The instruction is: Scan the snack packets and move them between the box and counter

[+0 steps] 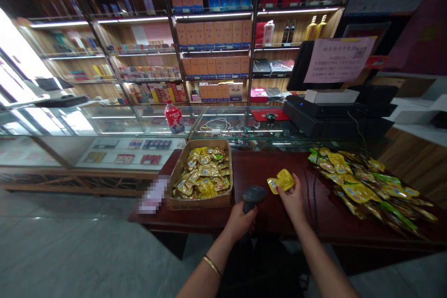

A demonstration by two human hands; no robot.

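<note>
My left hand (240, 221) is wrapped round the grip of a dark barcode scanner (254, 194), whose head points up and to the right. Between the fingers of my right hand (293, 198) are yellow snack packets (284, 179), held just above the dark red table (260, 165); they look like two, side by side. Left of the scanner stands a cardboard box (200, 202) full of gold and yellow snack packets (206, 170). To the right of my right hand lies a loose heap of similar packets (363, 191), some with green parts.
Behind the table runs a glass display counter (132, 123) with a red-labelled bottle (173, 117), a white cable (216, 125) and a mouse (270, 116) on a red mat. A monitor (300, 67) with a taped paper stands at the right. Shelves of boxes (216, 32) line the wall.
</note>
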